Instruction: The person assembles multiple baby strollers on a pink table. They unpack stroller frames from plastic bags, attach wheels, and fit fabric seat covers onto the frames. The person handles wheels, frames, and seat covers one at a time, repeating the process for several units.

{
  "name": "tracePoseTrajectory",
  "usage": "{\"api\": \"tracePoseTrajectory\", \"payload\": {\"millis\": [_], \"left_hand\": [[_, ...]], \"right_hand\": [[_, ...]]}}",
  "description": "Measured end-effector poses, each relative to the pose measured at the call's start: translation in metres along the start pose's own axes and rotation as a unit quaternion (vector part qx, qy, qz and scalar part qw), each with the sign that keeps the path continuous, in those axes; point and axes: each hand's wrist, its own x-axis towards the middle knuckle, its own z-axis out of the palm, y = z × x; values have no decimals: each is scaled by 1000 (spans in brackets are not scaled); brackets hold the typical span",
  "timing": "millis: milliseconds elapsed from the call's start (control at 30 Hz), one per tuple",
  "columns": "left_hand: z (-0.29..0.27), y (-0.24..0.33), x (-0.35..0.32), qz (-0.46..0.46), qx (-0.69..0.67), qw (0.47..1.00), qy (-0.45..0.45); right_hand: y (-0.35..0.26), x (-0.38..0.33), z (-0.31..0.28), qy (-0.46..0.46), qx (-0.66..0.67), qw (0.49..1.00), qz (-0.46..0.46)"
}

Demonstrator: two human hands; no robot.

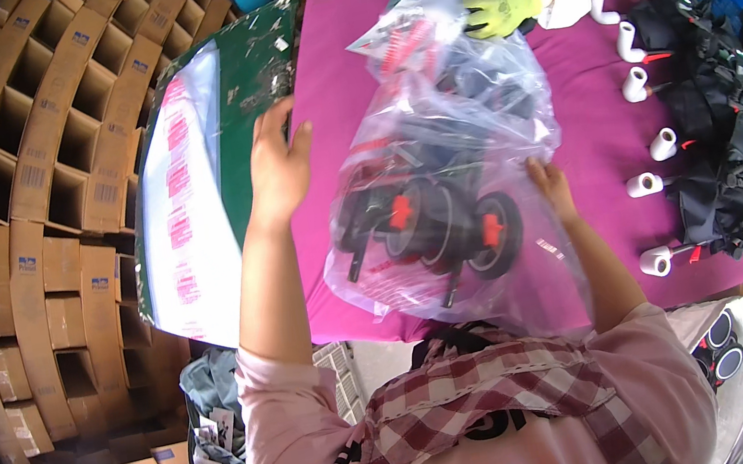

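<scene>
A clear plastic bag (528, 144) lies on the pink-purple covered table, around what looks like a folded stroller (428, 223) with black wheels and red-orange parts. At the bag's right side my right hand (554, 188) has its fingers closed on the film, partly hidden by it. My left hand (281, 164) is held left of the bag, empty, with thumb and fingers apart. It is nearest to the green board (253, 66) and the stack of flat plastic bags (179, 185) with pink print. Across the table, a co-worker's yellow-green gloved hand (501, 9) rests at the bag's far end.
Along the table's right side lie several black folded frames (707, 111) with white foam-like tubes (628, 41). Open cardboard boxes (44, 187) are stacked at the left. Grey fabric pieces (217, 451) with tags are at lower left. Wrapped wheels (725, 346) sit at lower right.
</scene>
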Motion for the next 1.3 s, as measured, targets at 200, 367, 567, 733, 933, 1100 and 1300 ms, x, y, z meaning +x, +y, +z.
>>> {"api": "tracePoseTrajectory", "payload": {"millis": [200, 367, 567, 733, 933, 1100, 1300], "left_hand": [[96, 7, 95, -180, -174, 941, -226], [141, -18, 68, -179, -168, 886, -394], [82, -39, 68, -92, 121, 957, -248], [150, -62, 159, -182, 40, 981, 45], [215, 17, 206, 60, -118, 990, -54], [151, -62, 183, -99, -153, 983, 35], [67, 151, 55, 205, -198, 949, -133]], "right_hand": [[0, -33, -40, -112, 82, 989, -55], [64, -58, -67, -72, 84, 992, 67], [143, -70, -69, -86, 96, 973, 192], [121, -53, -36, -168, 129, 962, 174], [106, -70, -39, -143, 111, 968, 171], [86, -103, -72, -34, -5, 981, 190], [32, -132, -173, 358, -391, 840, -114]]}}
